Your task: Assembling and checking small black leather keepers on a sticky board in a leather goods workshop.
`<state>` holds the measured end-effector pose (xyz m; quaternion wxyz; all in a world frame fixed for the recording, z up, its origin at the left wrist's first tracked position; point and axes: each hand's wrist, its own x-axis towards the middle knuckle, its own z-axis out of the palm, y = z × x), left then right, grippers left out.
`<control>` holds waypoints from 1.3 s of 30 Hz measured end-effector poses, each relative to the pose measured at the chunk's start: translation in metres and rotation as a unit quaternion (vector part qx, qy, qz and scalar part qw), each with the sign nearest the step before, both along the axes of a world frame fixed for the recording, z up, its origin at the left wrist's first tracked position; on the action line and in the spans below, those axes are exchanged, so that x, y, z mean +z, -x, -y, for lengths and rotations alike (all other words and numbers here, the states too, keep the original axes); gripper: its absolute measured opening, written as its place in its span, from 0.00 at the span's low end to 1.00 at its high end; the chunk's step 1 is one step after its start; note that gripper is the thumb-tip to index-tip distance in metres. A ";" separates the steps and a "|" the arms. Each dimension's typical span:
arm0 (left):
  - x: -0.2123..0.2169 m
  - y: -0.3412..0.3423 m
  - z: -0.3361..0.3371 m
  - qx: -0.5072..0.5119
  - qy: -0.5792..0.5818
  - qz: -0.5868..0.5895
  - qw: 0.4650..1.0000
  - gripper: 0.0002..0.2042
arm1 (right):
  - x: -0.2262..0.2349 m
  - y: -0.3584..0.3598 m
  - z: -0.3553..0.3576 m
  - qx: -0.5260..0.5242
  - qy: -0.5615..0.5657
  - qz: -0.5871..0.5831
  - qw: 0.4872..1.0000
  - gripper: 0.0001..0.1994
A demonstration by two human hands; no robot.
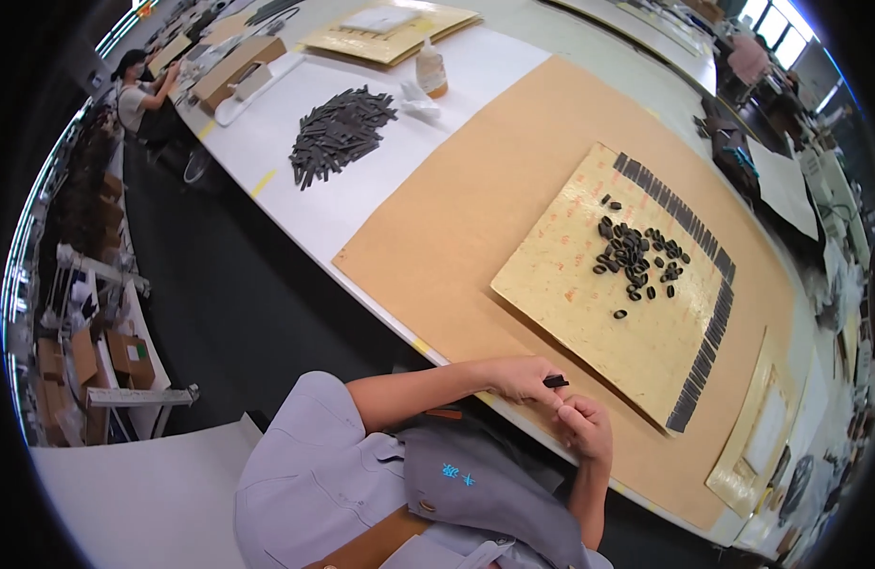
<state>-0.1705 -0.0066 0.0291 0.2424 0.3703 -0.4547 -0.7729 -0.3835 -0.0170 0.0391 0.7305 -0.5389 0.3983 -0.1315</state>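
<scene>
My left hand (525, 377) is closed on a small black strip (556, 381), whose end sticks out past the fingers. My right hand (587, 427) meets the left fingertips with its fingers curled; whether it grips part of the strip is hidden. Both hands are at the table's near edge. Just beyond them lies a yellowish board (551, 275) carrying a scattered heap of small black rings (632, 251). Short black strips (679, 211) stand side by side in a row along the board's far and right edges.
Brown paper (437, 228) covers this part of the table. A heap of loose black strips (340, 133) lies at the far left, near a squeeze bottle (432, 71) and a crumpled tissue (418, 100). Another yellowish board (755, 427) is at right. Another person (138, 95) sits far left.
</scene>
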 end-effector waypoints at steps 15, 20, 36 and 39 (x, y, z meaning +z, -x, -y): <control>-0.003 0.021 -0.005 0.307 0.102 -0.222 0.920 0.14 | 0.024 -0.054 0.013 -0.123 0.186 -0.023 0.975 0.07; -0.004 0.027 -0.005 0.260 0.057 -0.228 0.937 0.15 | 0.010 -0.060 0.009 -0.197 0.158 0.038 0.967 0.07; -0.029 0.028 -0.013 0.387 0.285 0.002 0.877 0.17 | -0.006 -0.043 0.019 -0.201 0.148 0.044 0.967 0.03; -0.010 0.029 -0.029 0.353 0.197 0.027 0.914 0.15 | -0.007 -0.037 0.013 -0.183 0.175 0.017 0.967 0.03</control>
